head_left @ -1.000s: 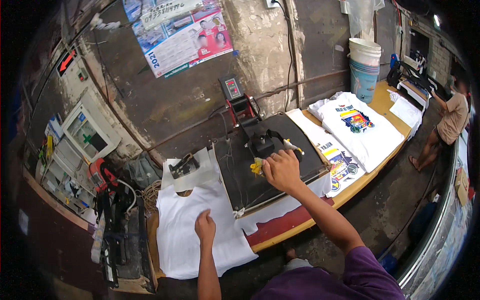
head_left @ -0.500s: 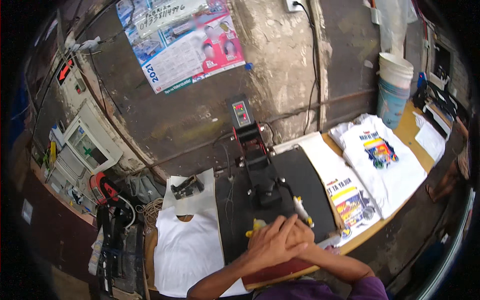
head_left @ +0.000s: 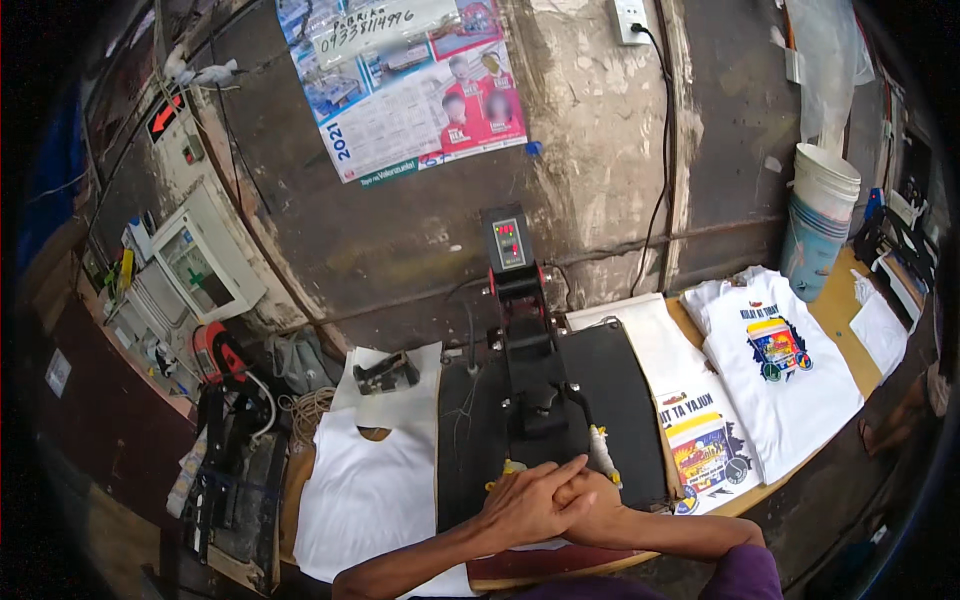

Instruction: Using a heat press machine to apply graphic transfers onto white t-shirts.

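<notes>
Heat press (head_left: 527, 375), black with red parts on its arm, stands at the centre of the frame, its wide dark plate (head_left: 615, 370) spreading to both sides. A control box (head_left: 509, 240) with lit red digits tops the arm. Just below centre, the left hand (head_left: 525, 502) lies across the right hand (head_left: 592, 505), its fingers slanting over the back of it. Both are at the handle (head_left: 603, 457), whose wrapped, yellow-tipped ends show on either side of them; the part beneath is hidden, so whether either hand closes around it cannot be told. The forearms come in from the lower left and lower right, the right one below a purple sleeve (head_left: 740, 573).

At lower left, beside the plate, a plain white shirt (head_left: 370, 490) lies flat, with pale sheets (head_left: 418, 400) above it and a dark object (head_left: 387, 374) on those. Right of the plate, a sheet with a mirrored colour print (head_left: 700, 450) lies next to a white printed shirt (head_left: 785, 390), both on the yellowish table (head_left: 843, 302). Nested buckets (head_left: 815, 245) stand farther toward the upper right. A poster (head_left: 410, 100) hangs on the wall at top, left of centre.
</notes>
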Tool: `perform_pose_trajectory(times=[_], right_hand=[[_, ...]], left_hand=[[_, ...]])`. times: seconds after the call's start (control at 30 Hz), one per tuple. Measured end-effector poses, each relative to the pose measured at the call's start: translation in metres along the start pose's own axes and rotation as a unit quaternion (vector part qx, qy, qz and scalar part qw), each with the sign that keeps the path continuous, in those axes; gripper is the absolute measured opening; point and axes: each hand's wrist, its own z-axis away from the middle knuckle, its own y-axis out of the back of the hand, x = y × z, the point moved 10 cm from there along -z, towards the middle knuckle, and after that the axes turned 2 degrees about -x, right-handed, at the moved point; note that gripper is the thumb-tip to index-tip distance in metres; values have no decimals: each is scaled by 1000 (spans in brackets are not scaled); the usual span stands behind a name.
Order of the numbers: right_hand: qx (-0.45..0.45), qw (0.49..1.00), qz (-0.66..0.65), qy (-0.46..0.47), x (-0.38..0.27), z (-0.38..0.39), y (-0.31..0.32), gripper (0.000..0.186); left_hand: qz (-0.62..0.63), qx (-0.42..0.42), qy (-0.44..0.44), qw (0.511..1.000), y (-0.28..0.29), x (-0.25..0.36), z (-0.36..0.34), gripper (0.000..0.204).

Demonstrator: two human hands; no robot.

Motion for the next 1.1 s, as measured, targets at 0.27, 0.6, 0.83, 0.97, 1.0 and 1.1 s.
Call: perform_pose_trajectory(times=[0.27, 0.6, 0.83, 0.97, 1.0, 1.1], right_hand=[[234, 954, 181, 49, -60, -63, 218, 10], [320, 866, 379, 56, -27, -200, 346, 44], [338, 849, 394, 100, -29, -211, 349, 51], [422, 849, 289, 132, -75, -119, 319, 59], [448, 846, 246, 150, -89, -92, 306, 61], [413, 877, 146, 198, -138, -13, 193, 35]], left_hand=[[-98, 221, -260, 935, 188, 118, -10, 48], [86, 581, -90, 804, 307, -26, 116, 57], [-41, 547, 129, 826, 85, -212, 203, 26], [-189, 296, -32, 936, -13, -105, 143, 40], [-223, 276, -39, 934, -27, -92, 142, 42], [-289, 263, -38, 920, -62, -96, 159, 40]])
